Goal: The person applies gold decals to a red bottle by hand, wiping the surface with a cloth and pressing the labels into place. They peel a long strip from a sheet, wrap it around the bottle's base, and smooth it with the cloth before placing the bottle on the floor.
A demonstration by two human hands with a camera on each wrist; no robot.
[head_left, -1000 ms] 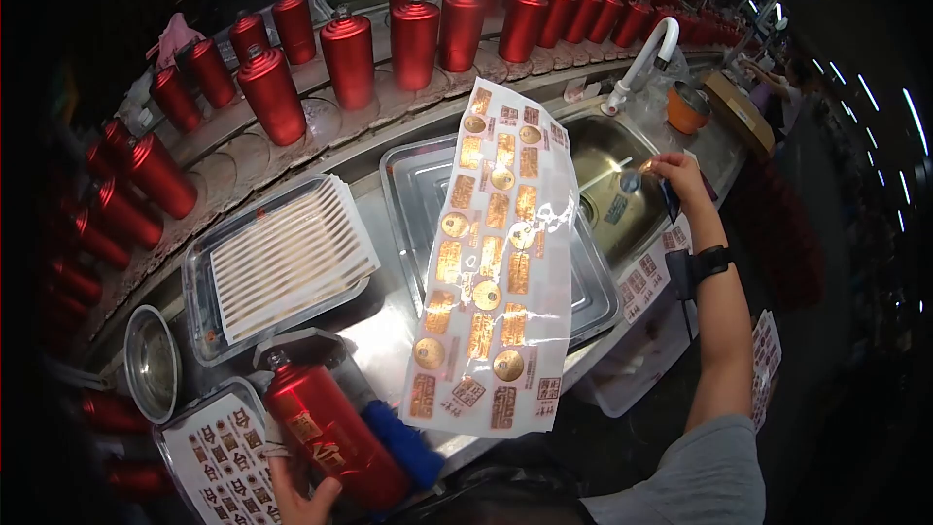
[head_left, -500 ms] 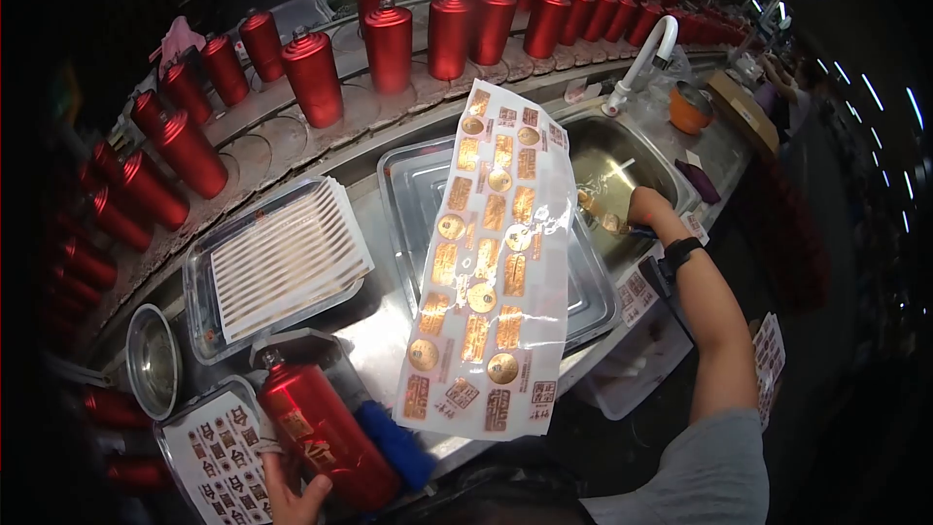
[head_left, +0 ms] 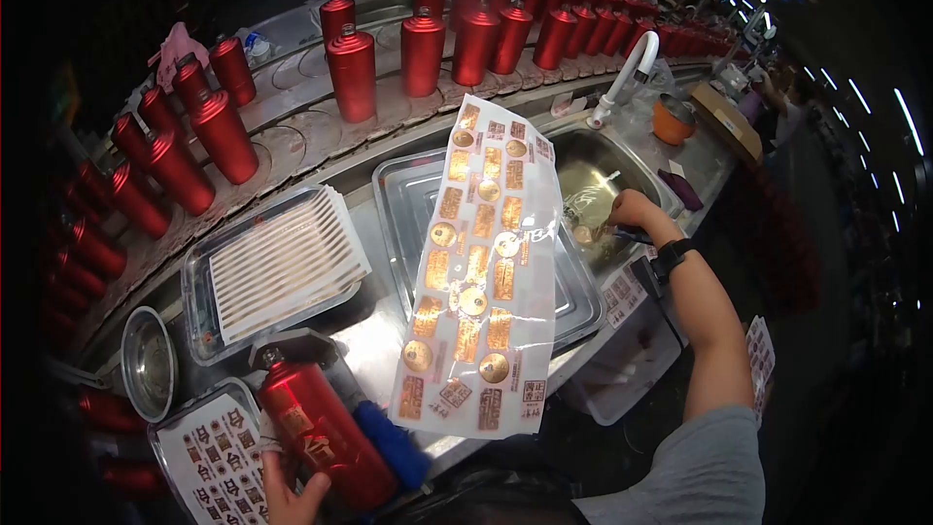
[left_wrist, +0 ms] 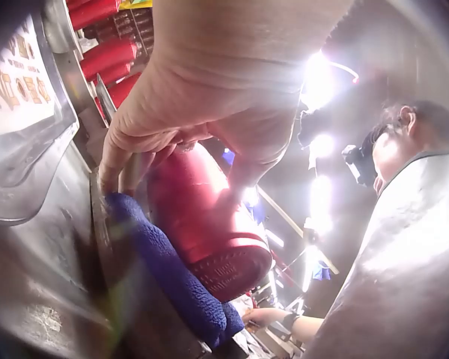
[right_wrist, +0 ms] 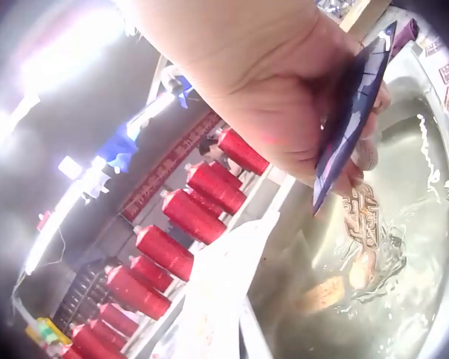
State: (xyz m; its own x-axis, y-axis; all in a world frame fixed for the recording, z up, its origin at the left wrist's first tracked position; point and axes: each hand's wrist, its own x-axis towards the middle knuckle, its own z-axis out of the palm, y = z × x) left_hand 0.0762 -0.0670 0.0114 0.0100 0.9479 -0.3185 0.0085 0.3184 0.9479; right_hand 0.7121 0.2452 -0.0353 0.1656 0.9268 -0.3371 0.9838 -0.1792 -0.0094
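A glossy red bottle with gold characters lies tilted at the front left, on a blue towel. My left hand grips its side; in the left wrist view, thumb and fingers straddle the bottle. Over at the steel sink, my right hand reaches down to the water. In the right wrist view a thin dark blue flat piece is held in that hand. A transfer decal with ornate characters dips into the water at its fingertips, pinched there. Another gold decal floats nearby.
A long sheet of gold decals lies across a steel tray. Left of it stands a tray of striped sheets, with a metal bowl and another decal sheet beyond. Red bottles line the conveyor behind; a white faucet overhangs the sink.
My right hand has lowered from above the sink's near edge into the sink, taking the decal to the water. Bottles on the conveyor have shifted right. The left hand stays on its bottle.
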